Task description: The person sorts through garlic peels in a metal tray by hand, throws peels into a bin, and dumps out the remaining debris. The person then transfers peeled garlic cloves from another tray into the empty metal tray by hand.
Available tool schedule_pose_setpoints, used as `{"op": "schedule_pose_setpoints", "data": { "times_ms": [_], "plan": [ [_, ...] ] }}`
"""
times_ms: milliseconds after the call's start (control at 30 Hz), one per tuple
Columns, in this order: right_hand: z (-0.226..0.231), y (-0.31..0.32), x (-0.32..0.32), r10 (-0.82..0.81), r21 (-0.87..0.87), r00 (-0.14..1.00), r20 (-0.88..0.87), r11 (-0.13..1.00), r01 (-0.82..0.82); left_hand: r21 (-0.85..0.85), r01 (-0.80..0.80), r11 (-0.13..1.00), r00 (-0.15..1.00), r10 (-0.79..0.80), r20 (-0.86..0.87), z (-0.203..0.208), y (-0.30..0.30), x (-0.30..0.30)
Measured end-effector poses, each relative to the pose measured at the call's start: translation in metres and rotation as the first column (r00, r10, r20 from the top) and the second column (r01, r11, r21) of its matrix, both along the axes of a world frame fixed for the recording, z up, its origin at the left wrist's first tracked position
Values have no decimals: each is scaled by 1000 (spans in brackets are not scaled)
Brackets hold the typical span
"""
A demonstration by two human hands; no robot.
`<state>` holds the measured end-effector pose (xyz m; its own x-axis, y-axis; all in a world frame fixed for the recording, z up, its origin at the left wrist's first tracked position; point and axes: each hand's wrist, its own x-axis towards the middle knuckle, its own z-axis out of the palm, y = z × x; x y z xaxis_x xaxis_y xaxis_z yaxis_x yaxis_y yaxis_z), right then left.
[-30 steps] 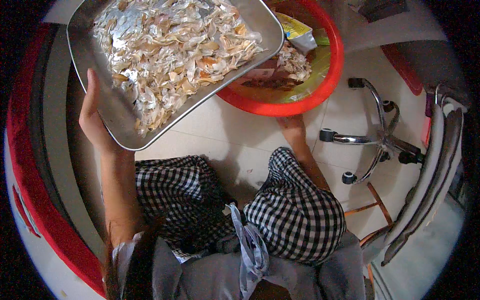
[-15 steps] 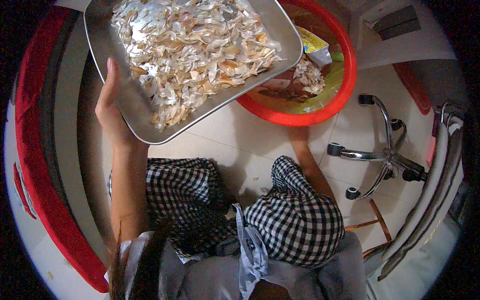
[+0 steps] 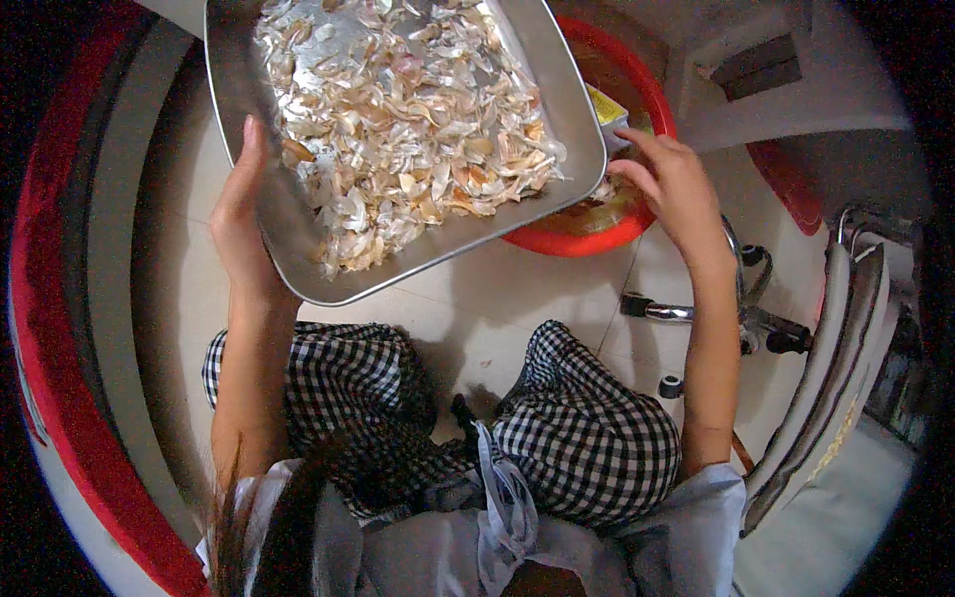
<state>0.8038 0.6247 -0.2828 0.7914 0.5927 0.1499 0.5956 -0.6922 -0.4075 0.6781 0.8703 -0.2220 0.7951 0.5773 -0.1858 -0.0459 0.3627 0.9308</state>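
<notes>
A grey metal tray is held up in front of me, slightly tilted. My left hand grips its left side, thumb over the rim and the other fingers hidden beneath. Thin, papery peels like garlic skins are spread over the tray, with bare metal showing in places. Beyond its right corner, my right hand is raised over a red-rimmed bin, thumb and fingers apart and nothing visible in them. The fingertips are close to the tray corner; I cannot tell whether they touch it. The tray covers much of the bin.
In the bin lies a yellow and white carton. A chrome chair base with casters stands on the tiled floor at the right. My knees in checked cloth are below the tray. A red-covered edge curves along the left.
My right hand has come up from low beside the bin to the tray's right corner. The tray has shifted slightly right and toward me, covering more of the bin.
</notes>
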Motion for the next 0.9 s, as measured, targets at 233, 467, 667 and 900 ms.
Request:
{"op": "schedule_pose_setpoints", "data": {
  "times_ms": [233, 467, 667, 900],
  "plan": [
    [28, -9, 10, 88, -37, 963, 256, 996, -81, -10, 76, 997, 996, -77, -39, -23, -6, -15],
    [74, 57, -6, 234, 169, 926, 295, 941, -292, -135, 223, 965, 975, -221, 27, -43, -2, -22],
    [49, 88, -19, 294, 159, 951, 97, 939, -306, -5, 149, 989, 989, -149, -9, -36, -12, -14],
    [64, 70, -26, 497, 19, 867, -30, 868, -497, -187, 152, 971, 988, -147, 40, -42, -6, -13]
  ]
}}
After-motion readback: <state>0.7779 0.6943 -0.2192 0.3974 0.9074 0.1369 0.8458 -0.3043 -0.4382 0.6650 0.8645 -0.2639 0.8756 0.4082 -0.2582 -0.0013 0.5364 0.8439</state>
